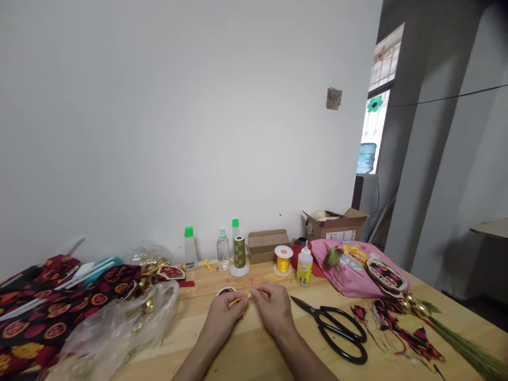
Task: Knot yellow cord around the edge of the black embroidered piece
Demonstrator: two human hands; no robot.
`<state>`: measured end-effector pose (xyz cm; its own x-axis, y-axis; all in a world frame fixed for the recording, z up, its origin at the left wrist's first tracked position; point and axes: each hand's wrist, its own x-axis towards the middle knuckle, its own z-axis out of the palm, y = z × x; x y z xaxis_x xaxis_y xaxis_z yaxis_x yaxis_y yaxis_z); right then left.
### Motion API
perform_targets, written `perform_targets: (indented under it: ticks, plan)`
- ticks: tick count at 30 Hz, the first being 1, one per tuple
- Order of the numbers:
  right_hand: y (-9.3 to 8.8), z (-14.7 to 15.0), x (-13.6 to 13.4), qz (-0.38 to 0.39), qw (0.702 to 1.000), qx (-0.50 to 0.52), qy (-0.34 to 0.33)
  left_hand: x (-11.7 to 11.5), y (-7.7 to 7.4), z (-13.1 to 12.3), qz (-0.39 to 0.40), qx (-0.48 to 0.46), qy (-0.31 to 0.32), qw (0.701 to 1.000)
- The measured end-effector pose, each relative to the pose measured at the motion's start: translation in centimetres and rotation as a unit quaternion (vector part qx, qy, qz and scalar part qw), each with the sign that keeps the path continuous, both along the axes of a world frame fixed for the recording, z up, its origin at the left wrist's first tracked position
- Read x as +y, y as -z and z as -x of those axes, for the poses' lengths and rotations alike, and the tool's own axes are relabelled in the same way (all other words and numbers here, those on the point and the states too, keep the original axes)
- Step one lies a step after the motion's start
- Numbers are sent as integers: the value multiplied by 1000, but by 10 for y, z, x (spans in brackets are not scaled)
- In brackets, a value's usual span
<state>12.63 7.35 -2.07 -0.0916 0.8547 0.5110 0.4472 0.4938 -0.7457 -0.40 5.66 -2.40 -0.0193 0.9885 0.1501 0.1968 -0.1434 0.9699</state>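
Observation:
My left hand [225, 313] and my right hand [273, 307] meet above the table's middle, fingers pinched. Between them runs a thin yellow cord [238, 301], gripped by both; a loop of it hangs below the fingertips. Just behind my left hand lies a dark, pale-rimmed patch [227, 290], partly covered by the hand. To the right of my right hand rest black-handled scissors [337, 328], blades pointing toward the hand. A spool of yellow cord [283, 261] stands behind my right hand, beside a glue bottle [304, 267].
Patterned dark fabric [67, 312] and a clear plastic bag [130, 317] cover the left side. Along the wall stand a green thread cone [239, 253], bottles and cardboard boxes [270, 247]. A pink bag [353, 264], fabric scraps [408, 330] and a green tassel [464, 341] lie right.

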Motion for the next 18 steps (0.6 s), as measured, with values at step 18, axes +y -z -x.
perform_targets:
  ticks: [18]
  plan:
    - [2, -1, 2, 15, 999, 24, -25, -1, -2, -2, 0, -2, -3, 1000]
